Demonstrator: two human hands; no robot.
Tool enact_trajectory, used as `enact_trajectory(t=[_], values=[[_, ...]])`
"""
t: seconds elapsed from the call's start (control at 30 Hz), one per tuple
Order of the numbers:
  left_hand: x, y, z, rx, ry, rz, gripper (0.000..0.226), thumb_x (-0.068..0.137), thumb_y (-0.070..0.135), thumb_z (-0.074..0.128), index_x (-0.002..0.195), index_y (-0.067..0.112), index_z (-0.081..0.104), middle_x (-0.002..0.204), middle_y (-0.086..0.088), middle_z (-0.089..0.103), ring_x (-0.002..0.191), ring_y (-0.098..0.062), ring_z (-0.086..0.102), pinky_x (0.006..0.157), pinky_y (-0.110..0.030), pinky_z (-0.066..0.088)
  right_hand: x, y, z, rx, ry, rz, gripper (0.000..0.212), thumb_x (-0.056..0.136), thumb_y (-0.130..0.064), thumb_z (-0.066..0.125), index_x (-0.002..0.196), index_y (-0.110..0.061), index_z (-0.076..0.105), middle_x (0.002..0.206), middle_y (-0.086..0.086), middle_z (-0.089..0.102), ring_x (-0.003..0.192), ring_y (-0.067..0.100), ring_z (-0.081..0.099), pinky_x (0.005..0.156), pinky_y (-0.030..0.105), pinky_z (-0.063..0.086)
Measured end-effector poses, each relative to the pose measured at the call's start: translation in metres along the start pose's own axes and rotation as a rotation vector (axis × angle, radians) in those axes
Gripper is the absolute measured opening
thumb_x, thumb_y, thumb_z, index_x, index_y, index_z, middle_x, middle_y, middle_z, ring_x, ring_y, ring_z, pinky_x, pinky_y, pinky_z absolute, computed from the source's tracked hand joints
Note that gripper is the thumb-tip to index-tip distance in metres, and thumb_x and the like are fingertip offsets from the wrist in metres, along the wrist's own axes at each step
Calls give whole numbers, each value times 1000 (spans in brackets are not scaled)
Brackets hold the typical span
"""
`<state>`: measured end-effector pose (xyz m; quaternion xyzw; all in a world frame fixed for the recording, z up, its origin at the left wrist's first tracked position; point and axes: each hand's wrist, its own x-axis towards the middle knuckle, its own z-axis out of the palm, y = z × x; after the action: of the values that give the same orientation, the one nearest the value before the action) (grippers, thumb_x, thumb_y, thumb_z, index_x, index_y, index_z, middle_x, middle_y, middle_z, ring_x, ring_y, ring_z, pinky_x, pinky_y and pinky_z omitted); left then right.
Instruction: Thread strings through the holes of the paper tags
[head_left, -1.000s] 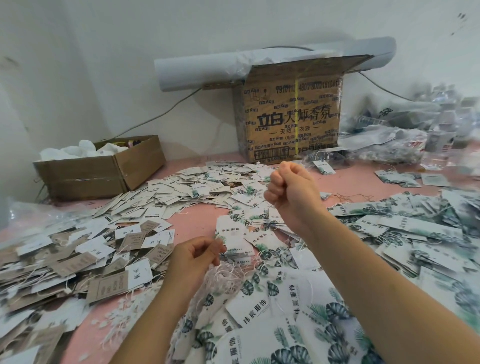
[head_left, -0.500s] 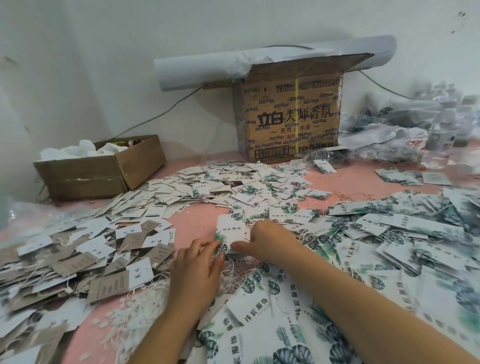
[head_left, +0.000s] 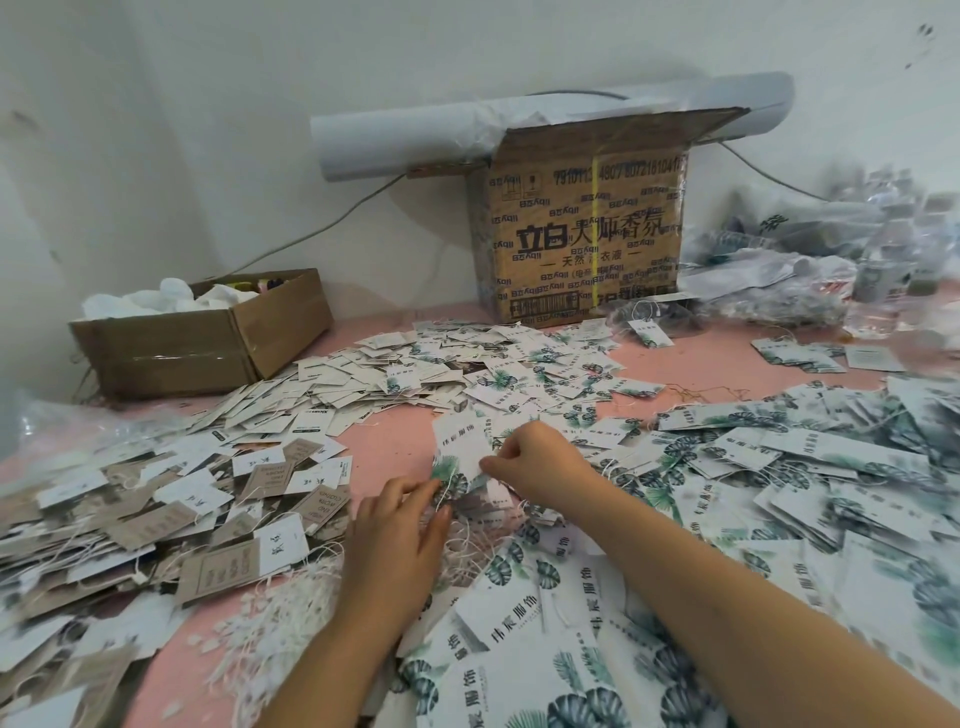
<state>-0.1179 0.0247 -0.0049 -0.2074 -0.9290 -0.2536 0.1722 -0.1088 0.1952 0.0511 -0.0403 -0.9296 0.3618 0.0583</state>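
Observation:
A white paper tag (head_left: 460, 447) with green leaf print stands slightly lifted at the middle of the pink table. My right hand (head_left: 537, 460) pinches its lower right edge. My left hand (head_left: 397, 525) sits just left of and below it, fingertips at the tag's lower corner with a thin white string (head_left: 441, 501) between them. A bunch of loose white strings (head_left: 280, 608) lies below my left hand. Leaf-print tags (head_left: 753, 467) cover the table to the right, and brown and white tags (head_left: 156, 509) lie to the left.
A tall printed cardboard box (head_left: 584, 223) stands at the back wall with a white roll (head_left: 415, 135) on top. A low open box (head_left: 202, 332) with white material sits at the back left. Plastic bags and bottles (head_left: 831, 270) crowd the back right.
A second ago my right hand was raised in a fist above the table; it came down onto the tag pile and now pinches a tag. My left hand moved up to the tag.

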Motion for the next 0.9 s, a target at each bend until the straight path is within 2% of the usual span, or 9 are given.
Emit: enact_trajectory(t=[0.1, 0.2, 0.3, 0.4, 0.53, 0.63, 0.73, 0.8, 0.9], values=[[-1, 5, -3, -66, 19, -10, 49, 94, 46, 32, 134, 23, 49, 129, 5, 48, 118, -14, 37, 97, -28, 31, 0, -1, -8, 260, 55, -51, 33, 92, -24, 56, 72, 2, 57, 54, 6, 39, 37, 10, 29, 37, 16, 29], [-2, 15, -12, -475, 76, -152, 56, 82, 57, 28, 114, 21, 57, 116, 2, 51, 110, -14, 44, 96, -33, 37, -3, -3, -18, 439, -101, -109, 23, 90, -22, 60, 73, -7, 59, 50, -4, 41, 33, 3, 28, 33, 15, 25], [1, 19, -20, -826, 112, -353, 44, 77, 58, 45, 81, 15, 53, 78, 3, 54, 68, -8, 47, 64, -24, 41, -6, -5, -20, 345, -312, -153, 20, 87, -24, 63, 72, -10, 61, 42, -13, 44, 34, 2, 32, 35, 15, 28], [2, 18, -23, -915, 179, -453, 41, 83, 44, 59, 65, 12, 41, 44, 11, 36, 45, -7, 31, 45, -19, 30, -2, -2, -17, 163, -209, -118, 28, 90, -32, 59, 80, -7, 67, 47, -8, 47, 38, 6, 35, 38, 15, 29], [4, 16, -21, -976, 211, -504, 38, 89, 40, 56, 66, 12, 43, 59, -1, 39, 54, -13, 33, 53, -27, 28, 4, 15, -16, -344, 34, 22, 34, 93, -41, 51, 82, -9, 56, 66, 0, 51, 60, 17, 49, 57, 24, 42], [3, 16, -18, -1035, 221, -510, 34, 94, 37, 50, 71, 11, 48, 66, -1, 45, 59, -13, 41, 60, -30, 36, 3, 24, -10, -551, 3, 86, 36, 90, -47, 51, 85, -12, 46, 73, -1, 47, 75, 21, 51, 65, 30, 43], [3, 19, -17, -1076, 258, -536, 22, 96, 36, 47, 83, 19, 52, 84, 0, 53, 75, -13, 51, 69, -29, 43, 2, 26, -5, -617, -28, 126, 40, 87, -52, 54, 90, -12, 49, 80, 1, 48, 80, 23, 49, 67, 31, 42], [2, 19, -17, -1083, 268, -521, 18, 96, 33, 48, 81, 24, 52, 80, 2, 58, 72, -10, 55, 63, -26, 43, 2, 26, -3, -626, -34, 136, 44, 87, -53, 54, 99, -11, 54, 84, 2, 50, 83, 23, 50, 69, 31, 44], [3, 16, -17, -1048, 255, -449, 29, 97, 27, 48, 72, 15, 59, 57, 10, 65, 53, 3, 59, 56, -24, 41, 2, 28, -2, -615, -23, 132, 45, 87, -51, 53, 105, -10, 54, 96, 4, 57, 93, 25, 56, 74, 34, 46]])
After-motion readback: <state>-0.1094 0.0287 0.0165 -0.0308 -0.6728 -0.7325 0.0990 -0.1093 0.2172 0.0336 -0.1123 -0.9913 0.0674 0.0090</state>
